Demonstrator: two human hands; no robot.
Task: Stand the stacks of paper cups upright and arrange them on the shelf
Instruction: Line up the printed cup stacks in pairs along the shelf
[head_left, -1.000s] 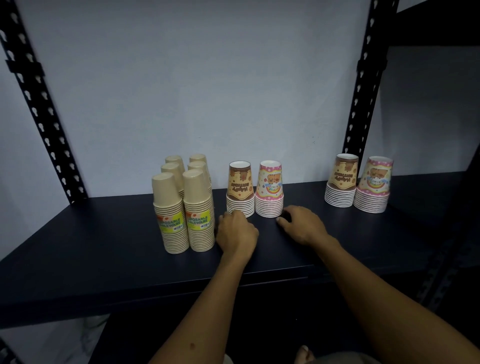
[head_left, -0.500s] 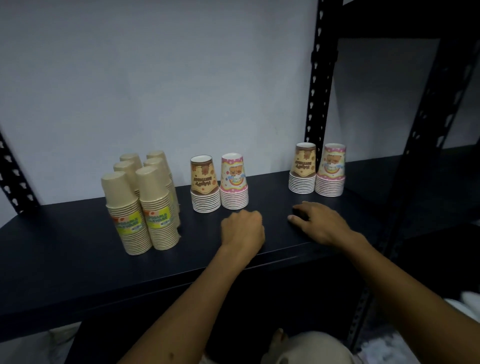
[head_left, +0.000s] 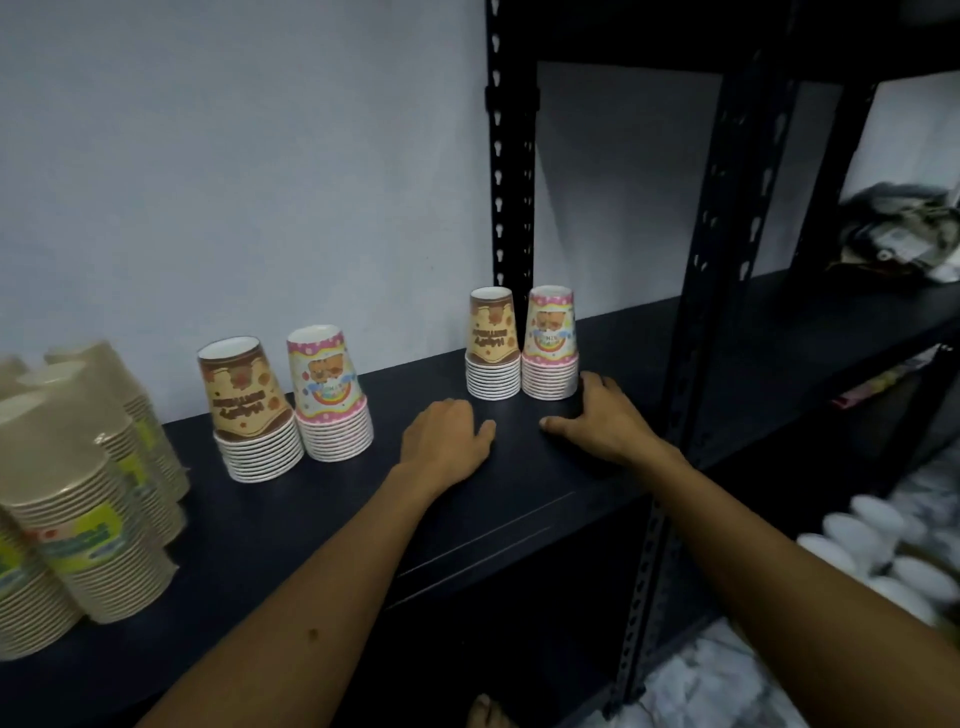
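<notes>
Fingers (head_left: 597, 384) of right hand (head_left: 602, 421) touch the pink cup stack (head_left: 549, 345), seemingly to nudge it; left hand (head_left: 444, 441) loosely curled, holding nothing, on shelf (head_left: 519, 499).

Cup stacks stand rim-down on the shelf (head_left: 519, 499): beige stacks (head_left: 88, 519) left, printed pairs middle (head_left: 291, 410) and right (head_left: 522, 345).

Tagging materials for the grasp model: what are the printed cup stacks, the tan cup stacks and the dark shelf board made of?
Brown and pink printed cup stacks: likely paper, with rolled white rims and a slight sheen.
Tan plain cup stacks with green-yellow labels: apparently kraft-coloured paper, matte; any wrap cannot be told.
Dark shelf board: smooth and matte, with a faint seam; painted metal or laminate, unclear which.
</notes>
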